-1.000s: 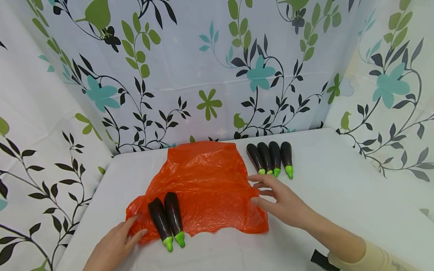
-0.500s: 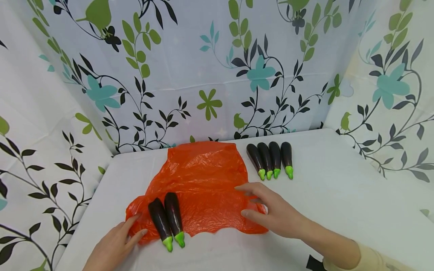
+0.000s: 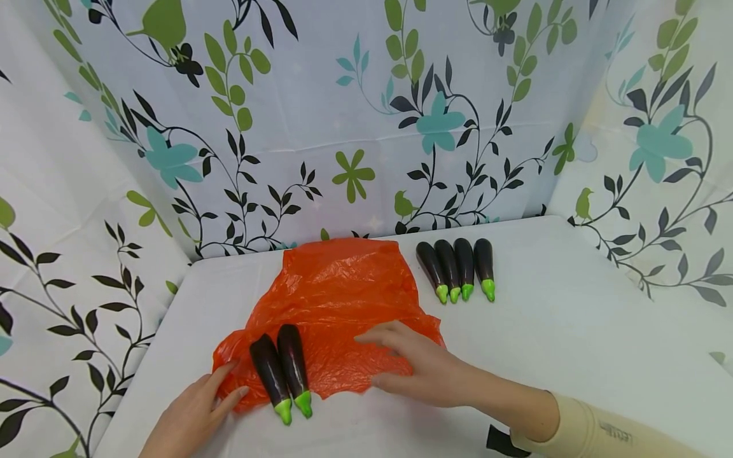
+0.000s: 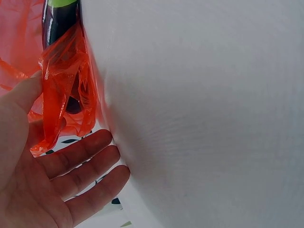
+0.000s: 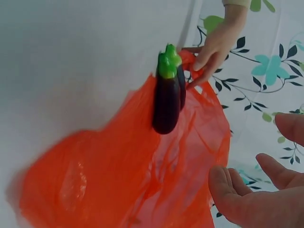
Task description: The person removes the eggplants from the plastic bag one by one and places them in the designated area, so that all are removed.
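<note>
On white table [image 3: 572, 312]: red bag [image 3: 349, 280] | leaf-print cloth [image 3: 309, 108] | left grip [image 3: 191, 407] pinching bag, right grip [image 3: 426, 369] spread

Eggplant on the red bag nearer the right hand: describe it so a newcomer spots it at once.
A red plastic bag lies on the white table. On its near left part, by the left hand, lies one eggplant. Yours is the second eggplant beside it, on the side toward the right hand; the first lies between it and the left hand.
</note>
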The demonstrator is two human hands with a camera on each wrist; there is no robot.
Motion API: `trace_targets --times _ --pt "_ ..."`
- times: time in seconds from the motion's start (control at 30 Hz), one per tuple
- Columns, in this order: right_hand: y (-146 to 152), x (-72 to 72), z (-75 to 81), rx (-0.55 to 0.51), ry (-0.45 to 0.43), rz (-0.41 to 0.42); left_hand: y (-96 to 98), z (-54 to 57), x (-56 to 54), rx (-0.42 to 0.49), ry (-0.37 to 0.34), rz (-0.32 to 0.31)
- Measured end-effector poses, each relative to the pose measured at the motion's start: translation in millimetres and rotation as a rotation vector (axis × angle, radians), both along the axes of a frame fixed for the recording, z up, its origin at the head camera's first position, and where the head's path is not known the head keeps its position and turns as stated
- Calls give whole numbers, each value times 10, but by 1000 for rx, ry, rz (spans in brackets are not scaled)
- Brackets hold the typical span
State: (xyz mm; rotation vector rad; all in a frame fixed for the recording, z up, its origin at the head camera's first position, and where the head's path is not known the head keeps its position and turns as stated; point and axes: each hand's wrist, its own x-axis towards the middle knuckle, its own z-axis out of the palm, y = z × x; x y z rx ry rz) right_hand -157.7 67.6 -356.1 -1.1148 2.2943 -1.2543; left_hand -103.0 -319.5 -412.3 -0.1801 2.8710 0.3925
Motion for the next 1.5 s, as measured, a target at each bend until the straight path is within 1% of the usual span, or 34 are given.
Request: trace_targets --times 0.13,0.27,0.4,0.53,0.87,1.07,1.2,1.33,1.5 --pt "-154 -41 -34 25 -11 51 3 -4 0 2 -4 3" --pt "-279 -73 -81 64 -43 100 5 -7 2 2 -1 2" --pt "-386 -96 -140 117 -66 128 7 -6 4 3 5 -1" --pt "-486 -117 -200 154 -81 127 10 3 3 0 2 0" --pt "-766 -161 -326 238 -119 81 16 18 14 2 13 -6" --pt "-939 -187 -419 258 -112 86 14 12 13 3 12 -6" --pt "-1026 -180 -435 275 -120 81 13 11 15 8 5 1" --pt "-1080 -172 -466 283 -148 68 11 6 15 10 4 3" --pt "-1118 -174 -513 254 -222 53 9 -1 13 8 6 2"
